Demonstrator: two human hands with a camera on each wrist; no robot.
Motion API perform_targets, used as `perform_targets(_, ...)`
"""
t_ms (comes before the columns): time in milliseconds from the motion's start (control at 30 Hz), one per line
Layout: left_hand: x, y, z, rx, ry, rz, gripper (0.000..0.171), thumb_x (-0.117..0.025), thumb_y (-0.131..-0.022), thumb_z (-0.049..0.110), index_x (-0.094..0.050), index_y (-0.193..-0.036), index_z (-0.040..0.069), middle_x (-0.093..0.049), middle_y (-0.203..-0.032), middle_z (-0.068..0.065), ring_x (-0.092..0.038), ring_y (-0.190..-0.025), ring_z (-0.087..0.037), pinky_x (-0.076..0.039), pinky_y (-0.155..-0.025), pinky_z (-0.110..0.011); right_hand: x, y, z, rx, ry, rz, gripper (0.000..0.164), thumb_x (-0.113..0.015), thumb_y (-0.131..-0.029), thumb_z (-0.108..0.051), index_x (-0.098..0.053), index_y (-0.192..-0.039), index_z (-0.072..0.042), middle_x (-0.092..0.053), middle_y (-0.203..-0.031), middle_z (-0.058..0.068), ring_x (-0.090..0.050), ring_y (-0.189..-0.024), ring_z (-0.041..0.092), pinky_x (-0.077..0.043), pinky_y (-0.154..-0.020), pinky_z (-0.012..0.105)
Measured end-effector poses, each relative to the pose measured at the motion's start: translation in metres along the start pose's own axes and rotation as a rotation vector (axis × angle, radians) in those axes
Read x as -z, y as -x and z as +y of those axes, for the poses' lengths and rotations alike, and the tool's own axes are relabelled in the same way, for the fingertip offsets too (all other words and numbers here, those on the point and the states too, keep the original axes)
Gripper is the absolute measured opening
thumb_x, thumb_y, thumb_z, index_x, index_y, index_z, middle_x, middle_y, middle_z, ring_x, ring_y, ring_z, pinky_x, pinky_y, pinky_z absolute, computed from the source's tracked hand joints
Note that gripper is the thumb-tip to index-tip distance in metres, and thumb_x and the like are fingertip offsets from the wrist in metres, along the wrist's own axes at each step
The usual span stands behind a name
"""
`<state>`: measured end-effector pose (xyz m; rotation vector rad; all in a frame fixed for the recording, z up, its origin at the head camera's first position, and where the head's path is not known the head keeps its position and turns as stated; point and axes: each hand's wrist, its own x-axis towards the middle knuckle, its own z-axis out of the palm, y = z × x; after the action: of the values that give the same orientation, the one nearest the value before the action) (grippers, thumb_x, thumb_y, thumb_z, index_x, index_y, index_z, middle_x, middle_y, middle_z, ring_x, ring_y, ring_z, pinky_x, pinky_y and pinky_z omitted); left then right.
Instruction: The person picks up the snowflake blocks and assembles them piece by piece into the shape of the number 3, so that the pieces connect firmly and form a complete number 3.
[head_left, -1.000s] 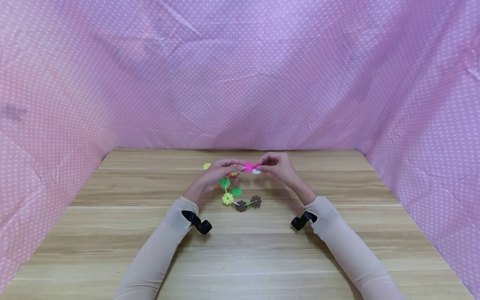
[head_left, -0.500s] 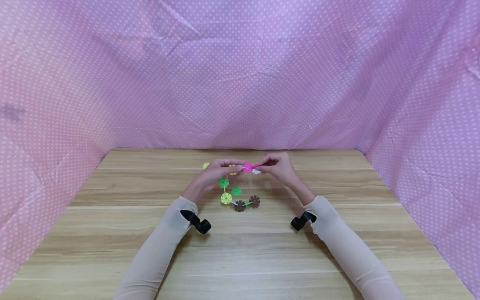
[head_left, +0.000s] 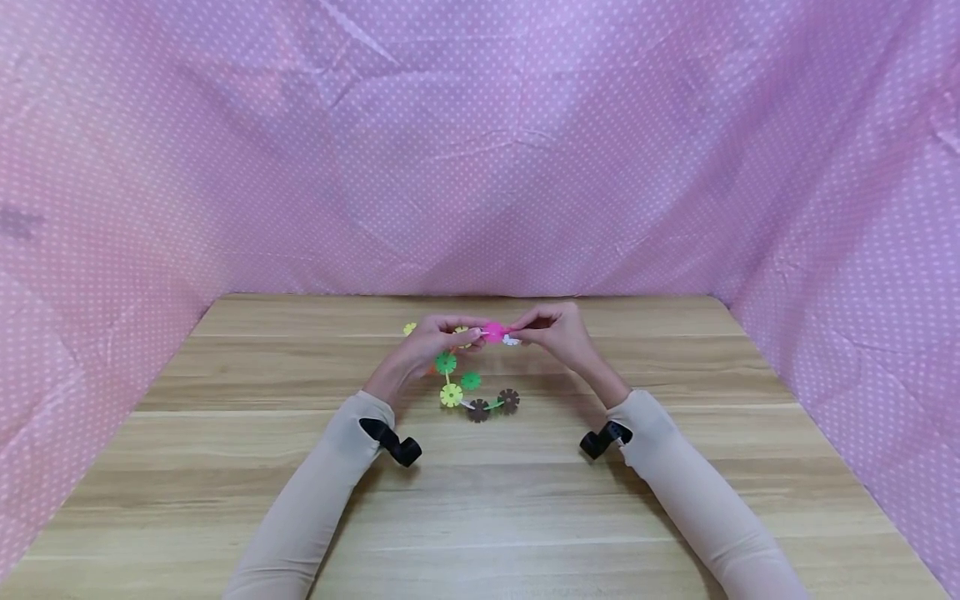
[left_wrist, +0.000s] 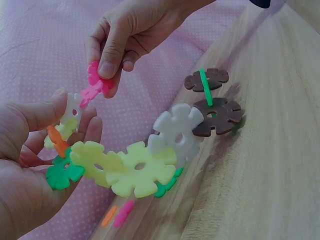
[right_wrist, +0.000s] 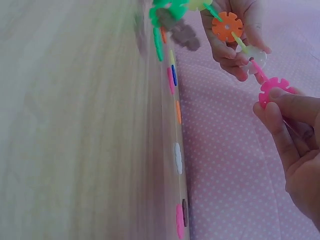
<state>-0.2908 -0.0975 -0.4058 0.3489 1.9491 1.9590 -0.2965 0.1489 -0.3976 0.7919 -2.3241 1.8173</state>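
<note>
A curved chain of interlocking snowflake discs hangs from my hands over the wooden table. My left hand [head_left: 431,346] pinches a white disc [right_wrist: 257,61] near the chain's upper end, between thumb and fingers. Slotted to that disc are two joined pink discs [left_wrist: 91,89]; my right hand [head_left: 558,333] pinches the outer one [right_wrist: 272,89] with thumb and fingertips. Below the left hand the chain passes through an orange disc [right_wrist: 227,26], a green disc [head_left: 446,362] and a yellow disc [head_left: 451,395], then ends in two brown discs [head_left: 508,401] joined by a green one [left_wrist: 205,87].
Loose discs lie on the wooden table [head_left: 480,517] beyond the chain: a green one [head_left: 471,380], a yellow one [head_left: 410,329], a white one [right_wrist: 178,158] and several others. Pink dotted cloth [head_left: 480,167] surrounds the table's back and sides. Each wrist carries a black camera [head_left: 405,451].
Both hands stay nearly in place, still holding the discs. The pink discs and the hanging chain have shifted slightly left in the head view.
</note>
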Motion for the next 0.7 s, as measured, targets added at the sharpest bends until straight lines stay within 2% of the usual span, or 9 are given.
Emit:
perform_targets(133,-0.0014,0.0002,0.0003,0.005,-0.011,0.006,0.035,-0.066,-0.099,0.007,-0.065,-0.132,-0.004,-0.078,-0.099,-0.003,-0.071,-0.11,-0.035,-0.047,-0.11,-0.057,-0.0017,0.0002,0.0,0.02,0.021,-0.002,0.009,-0.081,-0.08,0.008,-0.076,-0.088,0.009,-0.073,-0.086,0.03,-0.073,-0.067,0.029,-0.063,-0.062,0.039)
perform_targets(267,-0.0016,0.0007,0.0007,0.004,-0.045,0.008,0.034,-0.066,-0.099,0.008,-0.066,-0.131,-0.002,-0.077,-0.102,-0.003,-0.07,-0.113,-0.037,-0.049,-0.108,-0.057,-0.0036,0.0,0.0013,0.008,0.021,-0.004,0.009,-0.081,-0.08,0.008,-0.076,-0.088,0.01,-0.073,-0.087,0.031,-0.073,-0.067,0.027,-0.063,-0.062,0.036)
perform_targets(467,-0.0001,0.0011,0.0018,0.004,-0.078,-0.013,0.033,-0.069,-0.097,0.012,-0.068,-0.129,0.002,-0.076,-0.104,-0.002,-0.071,-0.102,-0.023,-0.051,-0.104,-0.052,-0.0062,0.0004,0.0032,-0.037,-0.006,-0.01,0.01,-0.079,-0.081,0.01,-0.075,-0.09,0.012,-0.073,-0.09,0.032,-0.073,-0.071,0.021,-0.062,-0.065,0.024)
perform_targets(533,0.0011,0.001,0.0013,0.015,-0.083,-0.025,0.033,-0.071,-0.096,0.014,-0.069,-0.128,0.004,-0.076,-0.106,-0.003,-0.07,-0.098,-0.016,-0.052,-0.099,-0.046,-0.0073,0.0009,0.0035,-0.054,-0.003,-0.02,0.011,-0.079,-0.081,0.01,-0.074,-0.091,0.012,-0.073,-0.091,0.03,-0.073,-0.074,0.018,-0.062,-0.068,0.022)
perform_targets(700,0.0053,0.0011,-0.0006,0.034,-0.103,-0.044,0.032,-0.074,-0.095,0.021,-0.072,-0.125,0.009,-0.076,-0.107,-0.002,-0.068,-0.099,-0.014,-0.048,-0.085,-0.033,-0.0083,0.0004,0.0027,-0.091,0.008,-0.084,0.014,-0.077,-0.084,0.008,-0.073,-0.097,0.012,-0.074,-0.098,0.029,-0.072,-0.079,0.011,-0.062,-0.073,0.021)
